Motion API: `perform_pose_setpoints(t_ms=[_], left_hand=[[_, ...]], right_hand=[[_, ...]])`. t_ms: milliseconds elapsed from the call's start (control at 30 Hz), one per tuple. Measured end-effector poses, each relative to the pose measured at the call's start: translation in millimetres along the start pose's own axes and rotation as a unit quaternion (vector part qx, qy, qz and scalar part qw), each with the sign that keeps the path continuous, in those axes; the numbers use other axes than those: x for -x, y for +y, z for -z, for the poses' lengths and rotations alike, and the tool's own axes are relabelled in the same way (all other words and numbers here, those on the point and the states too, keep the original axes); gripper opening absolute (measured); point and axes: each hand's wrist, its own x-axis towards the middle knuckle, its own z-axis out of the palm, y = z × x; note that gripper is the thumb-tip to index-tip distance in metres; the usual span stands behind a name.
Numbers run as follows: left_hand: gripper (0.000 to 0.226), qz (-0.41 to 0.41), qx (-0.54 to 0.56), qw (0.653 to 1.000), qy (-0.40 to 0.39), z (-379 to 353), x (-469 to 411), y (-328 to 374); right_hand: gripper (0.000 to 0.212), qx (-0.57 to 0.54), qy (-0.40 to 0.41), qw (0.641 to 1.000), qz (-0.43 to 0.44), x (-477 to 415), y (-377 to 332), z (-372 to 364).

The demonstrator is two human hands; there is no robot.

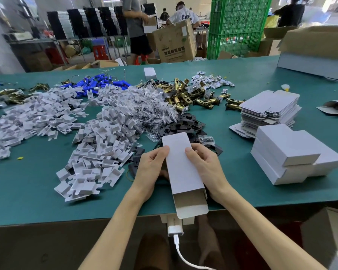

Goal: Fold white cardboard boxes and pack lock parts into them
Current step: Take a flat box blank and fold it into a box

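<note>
Both hands: left hand (151,168), right hand (204,164) grip white box (181,172).

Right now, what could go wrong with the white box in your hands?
The white box has its near end open and hanging past the edge of the table, so parts put in might slide out onto the floor. The left hand and right hand press thumbs on its thin top, which might dent.

A factory packing workshop: the green tabletop (252,78) carries loose heaps of brass latch bolts (185,98) and white plastic inserts (105,137), plus stacked flat box blanks (269,110). Beyond the tabletop stand green crates (236,26), and workers (137,26) handle a brown carton (174,43).
</note>
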Motion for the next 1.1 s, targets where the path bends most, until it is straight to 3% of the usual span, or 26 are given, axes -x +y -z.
perform_pose_setpoints(t_ms=[233,633,1100], left_hand=[[0.042,0.020,0.019,0.999,0.026,-1.0,-0.7,1.9],[0.038,0.016,0.011,1.000,0.002,1.0,-1.8,0.3],[0.042,0.026,-0.002,0.999,0.033,-0.1,-4.3,1.3]], right_hand=[[0.017,-0.044,-0.029,0.999,-0.002,3.9,-4.6,0.2],[0.013,-0.048,-0.025,0.999,0.001,3.9,-4.6,1.2],[0.014,-0.047,-0.026,0.999,-0.004,3.6,-4.3,1.3]])
